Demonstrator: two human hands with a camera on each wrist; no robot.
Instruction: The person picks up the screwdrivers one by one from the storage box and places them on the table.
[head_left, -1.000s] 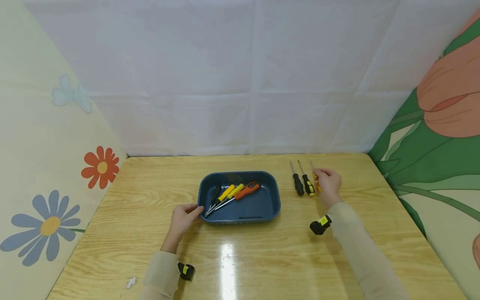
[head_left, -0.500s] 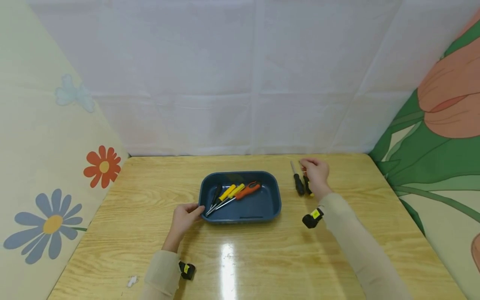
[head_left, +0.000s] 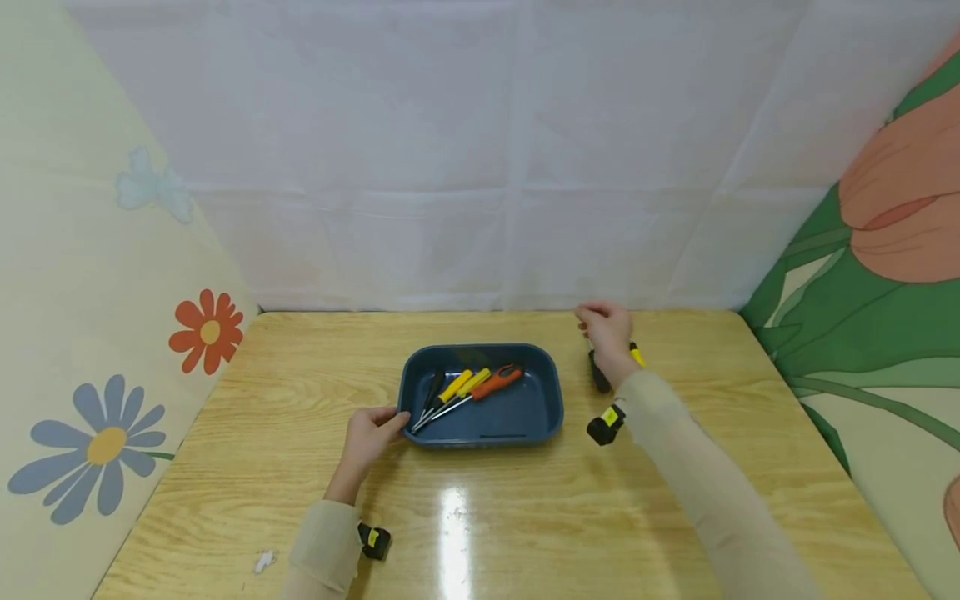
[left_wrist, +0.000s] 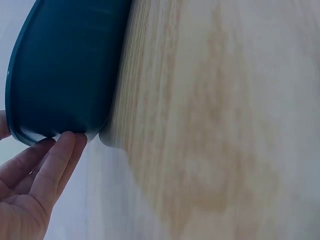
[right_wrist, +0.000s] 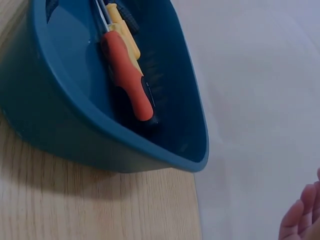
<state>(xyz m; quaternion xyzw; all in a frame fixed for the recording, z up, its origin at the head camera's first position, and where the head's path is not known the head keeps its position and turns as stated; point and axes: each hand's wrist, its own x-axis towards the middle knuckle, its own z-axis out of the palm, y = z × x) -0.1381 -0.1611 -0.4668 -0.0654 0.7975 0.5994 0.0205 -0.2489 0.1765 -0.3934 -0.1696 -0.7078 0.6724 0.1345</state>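
Observation:
The blue tray [head_left: 480, 425] stands on the table, holding several screwdrivers, among them an orange-handled screwdriver [head_left: 497, 382] and one with a yellow handle [head_left: 454, 385]. My left hand [head_left: 367, 433] touches the tray's near left corner; its fingertips [left_wrist: 65, 142] press against the outer wall in the left wrist view. To the right of the tray, my right hand [head_left: 609, 333] is over a black-handled screwdriver [head_left: 600, 375], thumb and fingertips together at its shaft. A yellow-and-black screwdriver handle [head_left: 637, 354] sticks out beyond this hand; its shaft is hidden behind the hand.
The wooden table [head_left: 510, 517] ends at a white cloth backdrop [head_left: 450, 208]. Flower-patterned panels flank it on both sides. A small white patch [head_left: 264, 562] shows at the front left. The tray wall [right_wrist: 75, 135] looms close in the right wrist view.
My right hand has moved leftward from the rightmost screwdriver, past the middle one, to the black-handled one. The yellow-and-black handle now shows right of the hand. My left hand stays at the tray corner.

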